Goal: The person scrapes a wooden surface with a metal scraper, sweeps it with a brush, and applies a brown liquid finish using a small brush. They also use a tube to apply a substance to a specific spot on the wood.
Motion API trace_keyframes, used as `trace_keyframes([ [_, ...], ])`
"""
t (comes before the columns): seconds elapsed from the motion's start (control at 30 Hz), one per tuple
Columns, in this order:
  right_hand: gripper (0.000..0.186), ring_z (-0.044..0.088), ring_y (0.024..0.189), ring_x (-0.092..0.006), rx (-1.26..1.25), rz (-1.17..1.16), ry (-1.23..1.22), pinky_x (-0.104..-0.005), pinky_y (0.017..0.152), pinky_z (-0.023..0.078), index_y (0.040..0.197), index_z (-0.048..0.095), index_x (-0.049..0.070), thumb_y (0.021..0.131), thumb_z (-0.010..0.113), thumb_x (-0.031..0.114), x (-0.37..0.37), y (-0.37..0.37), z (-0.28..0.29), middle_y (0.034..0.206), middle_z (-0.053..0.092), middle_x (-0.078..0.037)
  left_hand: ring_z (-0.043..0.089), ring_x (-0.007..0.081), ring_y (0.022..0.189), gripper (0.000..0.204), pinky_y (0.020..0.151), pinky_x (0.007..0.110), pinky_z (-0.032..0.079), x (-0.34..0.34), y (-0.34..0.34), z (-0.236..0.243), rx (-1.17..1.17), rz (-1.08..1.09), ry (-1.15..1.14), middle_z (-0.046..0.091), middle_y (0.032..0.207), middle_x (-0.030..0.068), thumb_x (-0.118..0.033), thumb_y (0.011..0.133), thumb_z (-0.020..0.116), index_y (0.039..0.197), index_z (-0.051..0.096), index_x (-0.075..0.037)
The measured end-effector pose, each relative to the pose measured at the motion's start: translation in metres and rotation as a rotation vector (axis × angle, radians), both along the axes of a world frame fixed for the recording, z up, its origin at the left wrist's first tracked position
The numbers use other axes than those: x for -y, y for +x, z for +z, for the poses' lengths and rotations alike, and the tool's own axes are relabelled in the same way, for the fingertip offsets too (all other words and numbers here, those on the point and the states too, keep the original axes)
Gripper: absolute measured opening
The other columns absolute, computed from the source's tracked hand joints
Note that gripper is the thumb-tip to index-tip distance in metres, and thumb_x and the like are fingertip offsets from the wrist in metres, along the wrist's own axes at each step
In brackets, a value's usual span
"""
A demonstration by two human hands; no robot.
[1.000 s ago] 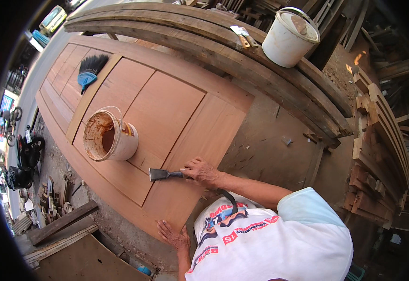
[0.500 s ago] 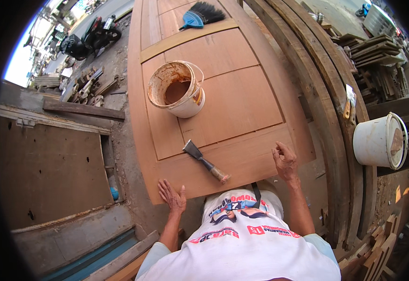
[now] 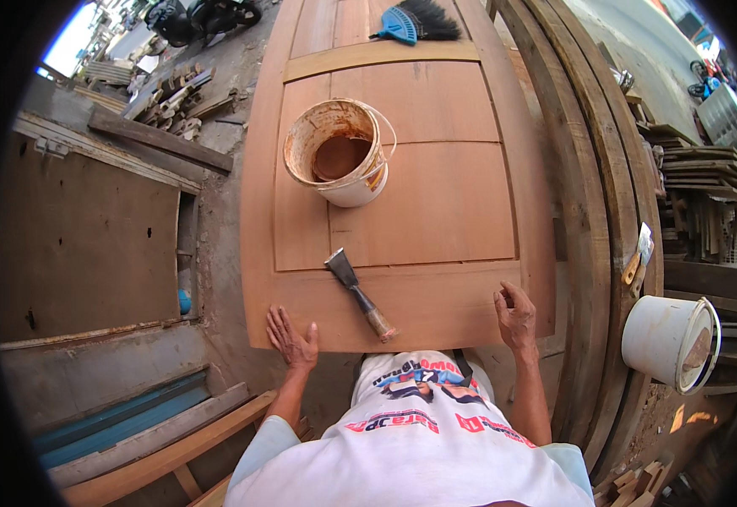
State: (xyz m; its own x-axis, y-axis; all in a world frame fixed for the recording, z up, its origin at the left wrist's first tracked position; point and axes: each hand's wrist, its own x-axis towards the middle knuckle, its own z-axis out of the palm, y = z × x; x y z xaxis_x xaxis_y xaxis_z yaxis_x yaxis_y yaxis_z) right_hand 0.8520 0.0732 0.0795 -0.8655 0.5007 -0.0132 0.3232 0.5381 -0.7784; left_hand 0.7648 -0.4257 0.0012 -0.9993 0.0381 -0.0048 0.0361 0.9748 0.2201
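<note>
A reddish-brown wooden panelled door [image 3: 436, 203] lies flat in front of me. Spread flat on its near left corner, my left hand [image 3: 292, 338] holds nothing. My right hand [image 3: 516, 317] rests at the near right part of the door, fingers loosely bent and a little apart, with nothing visible in them. Between the hands lies a putty knife [image 3: 358, 294], its wide blade pointing away from me and its handle toward my body. Farther up on the door stands a white bucket [image 3: 356, 190] with reddish-brown paste inside and smeared on its walls.
A blue brush with black bristles [image 3: 419, 21] lies at the door's far part. Long timber beams [image 3: 584, 169] run along the right, bearing a scraper [image 3: 637, 258]. Beside them is a white lidded bucket [image 3: 660, 338]. A brown board [image 3: 89, 245] and stacked wood [image 3: 174, 89] lie left.
The view has turned, so the door looks straighter and the motorbike sits higher. Both hands keep their places on the door; the putty knife and bucket lie as before.
</note>
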Motion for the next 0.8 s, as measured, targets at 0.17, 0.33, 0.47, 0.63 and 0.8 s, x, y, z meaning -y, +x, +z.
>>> trace_keyframes([
  [0.17,0.031,0.073,0.083,-0.0213,0.136,0.002,-0.037,-0.0349,0.078,0.059,0.127,0.070,-0.002,0.099,0.072,0.010,0.037,0.011,-0.014,0.097,0.075,-0.013,0.013,0.0435,0.162,0.091,0.129,0.060,0.008,-0.004,-0.002,-0.003,-0.065,0.013,-0.024,0.015,0.176,0.0241,-0.044,0.099,0.061,0.168,0.019,-0.002],
  [0.33,0.031,0.073,0.085,-0.0236,0.241,0.027,-0.010,-0.0361,0.080,0.059,0.128,0.069,-0.001,0.099,0.072,0.009,0.074,0.004,-0.017,0.100,0.073,-0.013,0.013,0.0469,0.161,0.090,0.128,0.062,0.009,-0.004,-0.004,0.004,0.009,0.020,0.025,0.015,0.175,0.0266,-0.044,0.100,0.060,0.167,0.019,0.000],
  [0.47,0.031,0.072,0.087,-0.0247,0.311,0.008,0.013,-0.0359,0.080,0.059,0.128,0.069,-0.001,0.098,0.072,0.009,0.094,-0.011,-0.009,0.103,0.069,-0.014,0.012,0.0504,0.161,0.090,0.127,0.065,0.008,-0.002,-0.007,0.011,0.048,-0.003,0.075,0.014,0.174,0.0290,-0.043,0.101,0.059,0.167,0.019,0.001],
  [0.63,0.047,0.069,0.097,-0.0290,0.408,0.004,0.095,-0.0402,0.087,0.057,0.134,0.064,0.002,0.092,0.080,0.013,0.113,-0.031,-0.006,0.110,0.067,-0.015,0.009,0.0529,0.160,0.091,0.126,0.067,0.005,0.001,-0.010,0.016,0.126,-0.027,0.116,0.011,0.174,0.0312,-0.039,0.100,0.059,0.168,0.015,0.003],
  [0.8,0.061,0.065,0.102,-0.0330,0.408,-0.036,0.150,-0.0429,0.090,0.055,0.139,0.060,0.002,0.085,0.087,0.015,0.130,-0.040,-0.006,0.113,0.064,-0.017,0.005,0.0541,0.160,0.096,0.126,0.068,0.003,0.009,-0.010,0.017,0.213,-0.047,0.135,0.007,0.174,0.0330,-0.038,0.098,0.061,0.168,0.010,0.004],
])
